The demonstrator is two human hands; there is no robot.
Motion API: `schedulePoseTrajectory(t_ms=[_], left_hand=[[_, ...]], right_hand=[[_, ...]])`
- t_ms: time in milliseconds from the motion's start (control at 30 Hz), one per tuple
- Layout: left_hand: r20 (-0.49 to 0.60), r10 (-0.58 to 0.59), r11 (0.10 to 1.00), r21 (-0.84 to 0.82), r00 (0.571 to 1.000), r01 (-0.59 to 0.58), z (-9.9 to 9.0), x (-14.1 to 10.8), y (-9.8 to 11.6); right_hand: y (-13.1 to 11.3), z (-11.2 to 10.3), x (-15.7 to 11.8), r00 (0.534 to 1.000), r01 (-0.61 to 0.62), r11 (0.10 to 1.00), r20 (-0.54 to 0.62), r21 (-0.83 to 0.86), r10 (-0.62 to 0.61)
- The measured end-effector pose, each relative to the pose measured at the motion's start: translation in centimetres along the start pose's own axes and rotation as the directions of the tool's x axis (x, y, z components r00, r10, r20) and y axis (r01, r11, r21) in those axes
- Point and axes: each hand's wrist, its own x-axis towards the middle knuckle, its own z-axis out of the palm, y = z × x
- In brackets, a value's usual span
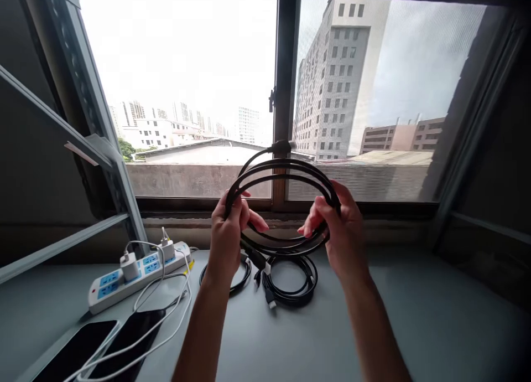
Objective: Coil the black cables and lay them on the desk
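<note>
A loosely coiled black cable [286, 164] is held up above the table between my two hands. My left hand [232, 218] is closed round the left side of the loops, thumb toward me. On the opposite side my right hand [336, 216] grips the loops, its fingers curled inward. One plug [282, 146] of this cable sticks up at the top of the coil. Another dark connector [257, 256] with a pale tip hangs at the lower left. Below lie a coiled black cable [290, 302] with dark plugs and, partly behind my left arm, a smaller black coil [238, 287].
At the left, a white power strip [141, 281] carries two chargers with white cords [188, 293]. Two dark phone-like devices [78, 349] lie in front of it. Metal shelf posts [133, 205] flank the table [290, 349], and a window [286, 94] stands behind.
</note>
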Motion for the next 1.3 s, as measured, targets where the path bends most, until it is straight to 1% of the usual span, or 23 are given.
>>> schedulePoseTrajectory(t_ms=[67,100,167,200,267,333,400,500,633,700,767,800,867,900,933,1033,1200,1233,1300], left_hand=[[-0.050,0.033,0.997,0.068,0.998,-0.030,-0.3,0.0,0.1],[-0.080,0.055,0.994,0.096,0.995,-0.047,-0.4,0.0,0.1],[-0.121,0.090,0.987,0.140,0.989,-0.073,-0.4,-0.2,0.2],[-0.124,0.090,0.986,0.154,0.988,-0.071,-0.4,-0.2,0.2],[-0.084,0.037,0.987,0.158,0.996,-0.023,-0.4,-0.3,0.3],[0.002,-0.053,0.989,0.136,0.999,0.053,-0.3,-0.5,0.4],[0.081,-0.122,0.989,0.098,0.989,0.114,0.0,-0.6,0.3],[0.135,-0.147,0.989,0.027,0.980,0.145,0.4,-0.8,0.2],[0.153,-0.140,0.987,-0.056,0.978,0.150,0.7,-1.0,0.2],[0.178,-0.157,0.984,-0.057,0.971,0.169,0.5,-1.1,0.4],[0.243,-0.202,0.977,-0.020,0.949,0.214,0.3,-1.2,0.7],[0.290,-0.230,0.971,0.005,0.929,0.239,0.1,-1.2,1.0],[0.376,-0.273,0.960,0.047,0.885,0.277,-0.1,-1.3,1.4],[0.401,-0.289,0.955,0.061,0.869,0.289,-0.2,-1.3,1.6],[0.409,-0.298,0.953,0.072,0.862,0.295,-0.2,-1.3,1.7],[0.368,-0.324,0.946,0.139,0.872,0.293,0.0,-1.2,1.6],[0.217,-0.312,0.935,0.244,0.925,0.258,0.7,-1.1,0.9],[0.211,-0.302,0.935,0.257,0.930,0.246,0.7,-1.1,0.8],[0.234,-0.281,0.935,0.284,0.931,0.211,0.8,-1.1,0.7]], right_hand=[[0.1,0.5,-0.4,0.988,0.140,0.983,-0.041,-0.122,-0.146],[0.1,0.7,-0.6,0.976,0.202,0.964,-0.041,-0.172,-0.212],[-0.1,0.7,-0.7,0.949,0.305,0.917,0.005,-0.258,-0.314],[-0.2,0.6,-0.7,0.933,0.351,0.889,0.032,-0.293,-0.358],[-0.4,0.3,-0.7,0.898,0.427,0.831,0.060,-0.357,-0.436],[-0.6,-0.2,-0.7,0.863,0.477,0.773,0.058,-0.419,-0.501],[-0.7,-0.6,-0.6,0.838,0.502,0.719,0.068,-0.481,-0.541],[-0.9,-0.9,-0.6,0.817,0.522,0.666,0.090,-0.533,-0.569],[-1.2,-0.9,-0.6,0.806,0.524,0.637,0.087,-0.566,-0.586],[-1.2,-1.0,-0.6,0.795,0.536,0.598,0.117,-0.596,-0.596],[-1.2,-1.2,-0.6,0.788,0.548,0.567,0.150,-0.615,-0.598],[-1.1,-1.3,-0.5,0.795,0.541,0.569,0.157,-0.619,-0.586],[-0.8,-1.6,-0.2,0.828,0.505,0.592,0.159,-0.628,-0.537],[-0.6,-1.8,0.0,0.848,0.481,0.602,0.164,-0.637,-0.504],[-0.4,-1.9,0.2,0.865,0.458,0.609,0.168,-0.647,-0.472],[0.2,-2.0,0.8,0.891,0.422,0.616,0.176,-0.666,-0.419],[0.4,-2.0,1.0,0.895,0.414,0.610,0.180,-0.676,-0.408],[0.4,-2.0,0.9,0.897,0.412,0.611,0.181,-0.676,-0.404],[0.2,-2.0,0.9,0.901,0.403,0.623,0.172,-0.670,-0.399]])
